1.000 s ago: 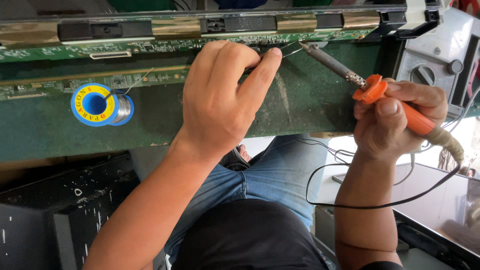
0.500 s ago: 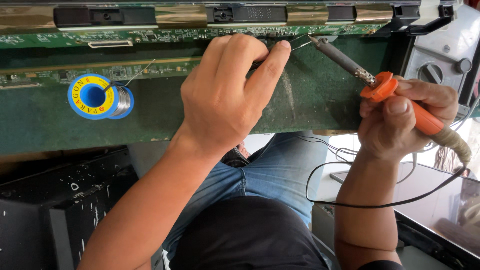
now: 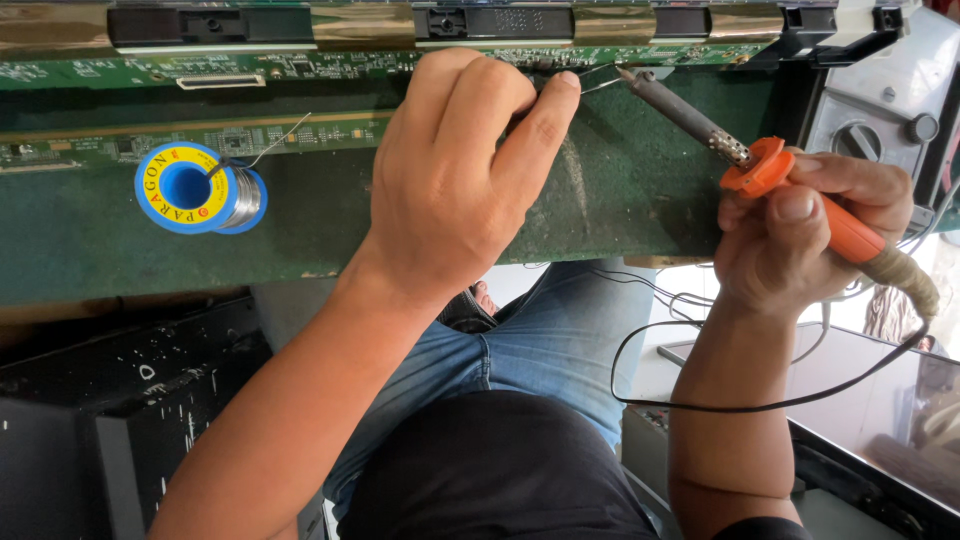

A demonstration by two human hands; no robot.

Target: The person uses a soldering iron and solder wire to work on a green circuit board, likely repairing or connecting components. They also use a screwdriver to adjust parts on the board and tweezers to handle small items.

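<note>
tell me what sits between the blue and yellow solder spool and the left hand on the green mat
Nothing: in the head view, only bare green mat lies between the blue and yellow solder spool and the left hand.

A green felt-like surface (image 3: 120, 250) spans the upper part of the view, worn pale and frayed along its near edge. Below it on the left stands a black cabinet (image 3: 130, 400), scuffed and speckled with white marks. At the upper right sits a grey metal box (image 3: 880, 110) with round knobs. Bright daylight falls on the pale floor (image 3: 650, 370) at lower right, where a dark glossy panel (image 3: 860, 400) lies.
</note>
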